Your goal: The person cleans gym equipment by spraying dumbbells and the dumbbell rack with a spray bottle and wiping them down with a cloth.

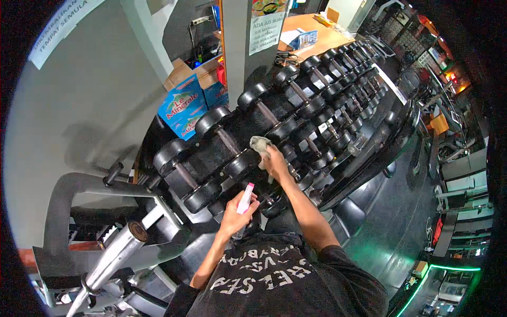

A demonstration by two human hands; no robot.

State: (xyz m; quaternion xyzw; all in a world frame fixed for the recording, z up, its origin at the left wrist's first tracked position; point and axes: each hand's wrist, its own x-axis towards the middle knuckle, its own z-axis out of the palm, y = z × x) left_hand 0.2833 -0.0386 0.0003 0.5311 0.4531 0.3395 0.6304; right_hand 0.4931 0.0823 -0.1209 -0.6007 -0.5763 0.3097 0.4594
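Note:
My right hand (274, 161) grips a crumpled pale cloth (261, 145), which is at the rack between two black dumbbells. To its left is a dumbbell (228, 141) with a grey metal handle; another dumbbell (268, 112) lies just above and to the right. Lower down, in front of the rack, my left hand (238, 214) is wrapped round a white bottle with a pink top (246, 197). The dumbbell (187, 176) at the near left end of the row lies beyond that hand.
Two tiers of dumbbells run toward the upper right. Blue cartons (182, 103) stand behind the rack. A metal bar on a frame (113, 259) juts up at lower left. A wooden desk (311, 33) is at the back, and a dark bench (350, 216) stands right.

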